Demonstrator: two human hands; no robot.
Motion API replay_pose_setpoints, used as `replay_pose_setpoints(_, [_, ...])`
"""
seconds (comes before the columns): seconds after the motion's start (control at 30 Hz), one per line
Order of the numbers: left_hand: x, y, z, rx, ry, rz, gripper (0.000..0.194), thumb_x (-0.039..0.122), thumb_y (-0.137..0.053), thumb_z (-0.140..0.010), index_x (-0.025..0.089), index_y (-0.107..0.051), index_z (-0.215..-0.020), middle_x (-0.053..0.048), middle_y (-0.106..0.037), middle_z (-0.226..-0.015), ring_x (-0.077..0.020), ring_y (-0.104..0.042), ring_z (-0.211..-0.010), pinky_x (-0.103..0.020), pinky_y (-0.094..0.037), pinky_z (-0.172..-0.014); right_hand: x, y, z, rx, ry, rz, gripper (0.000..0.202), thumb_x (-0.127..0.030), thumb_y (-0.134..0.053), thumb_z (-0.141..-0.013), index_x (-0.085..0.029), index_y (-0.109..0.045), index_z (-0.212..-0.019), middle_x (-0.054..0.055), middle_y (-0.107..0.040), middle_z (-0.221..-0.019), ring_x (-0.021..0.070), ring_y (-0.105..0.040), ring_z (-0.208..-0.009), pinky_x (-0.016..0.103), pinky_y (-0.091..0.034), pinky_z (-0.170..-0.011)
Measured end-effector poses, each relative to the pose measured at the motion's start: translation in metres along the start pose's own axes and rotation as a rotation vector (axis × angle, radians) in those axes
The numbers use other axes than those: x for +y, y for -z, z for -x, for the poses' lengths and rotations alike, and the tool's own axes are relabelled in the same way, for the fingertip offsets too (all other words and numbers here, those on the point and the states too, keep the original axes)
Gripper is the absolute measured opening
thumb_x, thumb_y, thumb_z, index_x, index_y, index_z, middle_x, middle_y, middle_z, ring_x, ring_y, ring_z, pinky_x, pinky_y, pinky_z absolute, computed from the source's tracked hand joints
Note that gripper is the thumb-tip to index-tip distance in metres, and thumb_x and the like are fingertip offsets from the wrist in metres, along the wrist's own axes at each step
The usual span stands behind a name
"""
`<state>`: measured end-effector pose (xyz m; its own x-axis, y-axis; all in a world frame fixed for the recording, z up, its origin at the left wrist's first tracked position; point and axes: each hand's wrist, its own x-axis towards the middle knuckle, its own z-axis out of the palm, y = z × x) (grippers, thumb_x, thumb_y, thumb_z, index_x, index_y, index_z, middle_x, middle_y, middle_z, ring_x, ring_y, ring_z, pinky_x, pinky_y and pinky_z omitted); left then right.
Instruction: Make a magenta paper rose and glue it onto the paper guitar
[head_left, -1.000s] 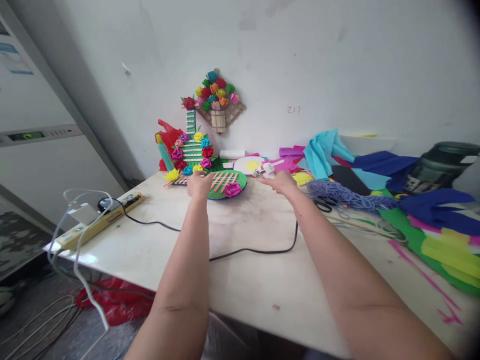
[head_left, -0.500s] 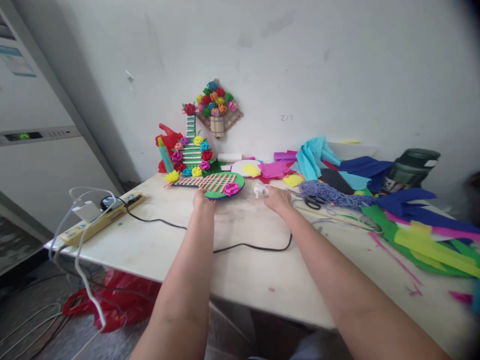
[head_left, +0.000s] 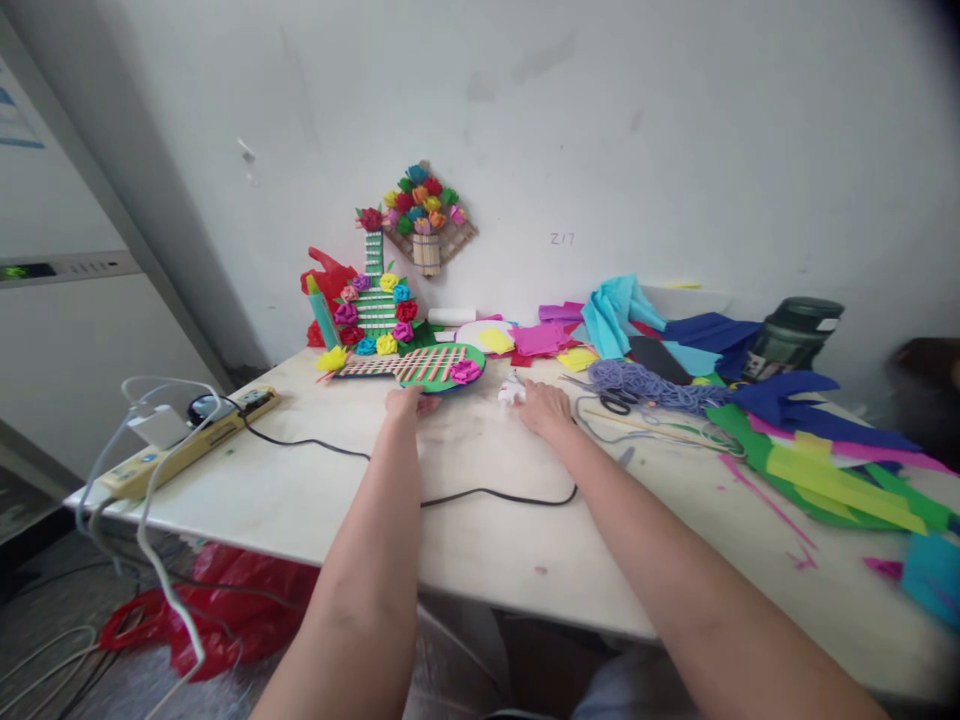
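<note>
A guitar-shaped paper craft (head_left: 429, 368) lies near the middle of the table, its green round body crossed by pale sticks and bearing one magenta paper flower (head_left: 465, 371). My left hand (head_left: 409, 400) is closed on its near edge; some fingertips are hidden there. To the right, my right hand (head_left: 545, 406) is wrapped around a small white tool that looks like a glue gun (head_left: 512, 391), mostly covered by the fingers. A black cord (head_left: 495, 492) runs across the table and passes under my right forearm.
At the left edge lies a power strip (head_left: 187, 440) with plugs and cables. A flower-decked guitar craft (head_left: 376, 305) leans at the back. Scissors (head_left: 619, 400), purple yarn (head_left: 652, 388), coloured paper (head_left: 832, 480) and a dark bottle (head_left: 795, 340) occupy the right.
My right hand has shifted slightly nearer and further over the white glue gun, covering more of it. The view has swung a little to the right; my left hand stays by the craft's edge.
</note>
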<state>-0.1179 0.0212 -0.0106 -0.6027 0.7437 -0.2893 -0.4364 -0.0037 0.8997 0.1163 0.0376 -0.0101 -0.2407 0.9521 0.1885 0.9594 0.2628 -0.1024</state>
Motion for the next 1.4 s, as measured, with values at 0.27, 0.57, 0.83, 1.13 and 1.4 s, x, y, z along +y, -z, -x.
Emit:
replay_pose_setpoints(0.27, [-0.001, -0.009, 0.005, -0.1, 0.08, 0.0, 0.026, 0.0, -0.052, -0.08, 0.005, -0.056, -0.105, -0.009, -0.063, -0.059, -0.0201, -0.066, -0.05, -0.029, -0.057, -0.051, -0.002, -0.005, 0.0, 0.044, 0.011, 0.015, 0.042, -0.033, -0.042, -0.089, -0.007, -0.057, -0.117, 0.021, -0.063, -0.115, 0.0297, -0.058, -0.109, 0.038, -0.037, -0.093])
replay_pose_setpoints(0.57, [-0.007, -0.015, 0.012, -0.032, -0.025, 0.095, 0.028, 0.0, -0.051, -0.075, 0.004, -0.056, -0.102, -0.006, -0.06, -0.055, -0.0164, -0.062, -0.045, -0.025, -0.054, -0.048, -0.001, -0.008, 0.003, 0.068, 0.011, 0.021, 0.042, -0.032, -0.041, -0.088, -0.01, -0.059, -0.119, 0.021, -0.059, -0.117, 0.0311, -0.052, -0.111, 0.039, -0.036, -0.093])
replay_pose_setpoints(0.83, [-0.009, -0.015, 0.017, -0.155, -0.165, 0.106, 0.038, 0.007, -0.05, -0.074, 0.01, -0.049, -0.112, -0.001, -0.06, -0.055, -0.0155, -0.062, -0.047, -0.024, -0.053, -0.053, 0.005, 0.012, 0.005, 0.388, 0.119, -0.05, 0.05, -0.024, -0.047, -0.081, -0.015, -0.052, -0.131, 0.017, -0.05, -0.127, 0.0309, -0.045, -0.111, 0.042, -0.032, -0.094])
replay_pose_setpoints(1.13, [-0.015, -0.024, 0.037, -0.279, -0.296, 0.003, 0.056, 0.018, -0.06, -0.073, 0.018, -0.037, -0.124, 0.001, -0.06, -0.062, -0.0163, -0.063, -0.05, -0.029, -0.054, -0.057, -0.005, 0.022, 0.011, 0.53, 0.428, -0.095, 0.046, -0.02, -0.053, -0.071, -0.017, -0.062, -0.116, 0.012, -0.037, -0.142, 0.0319, -0.036, -0.119, 0.043, -0.026, -0.099])
replay_pose_setpoints(1.4, [-0.018, -0.026, 0.043, -0.336, -0.343, -0.023, 0.059, 0.021, -0.062, -0.071, 0.018, -0.037, -0.124, 0.0, -0.062, -0.066, -0.018, -0.065, -0.053, -0.033, -0.055, -0.059, -0.005, 0.02, 0.013, 0.508, 0.45, -0.091, 0.04, -0.019, -0.054, -0.071, -0.017, -0.065, -0.109, 0.012, -0.037, -0.144, 0.0319, -0.036, -0.118, 0.043, -0.027, -0.097])
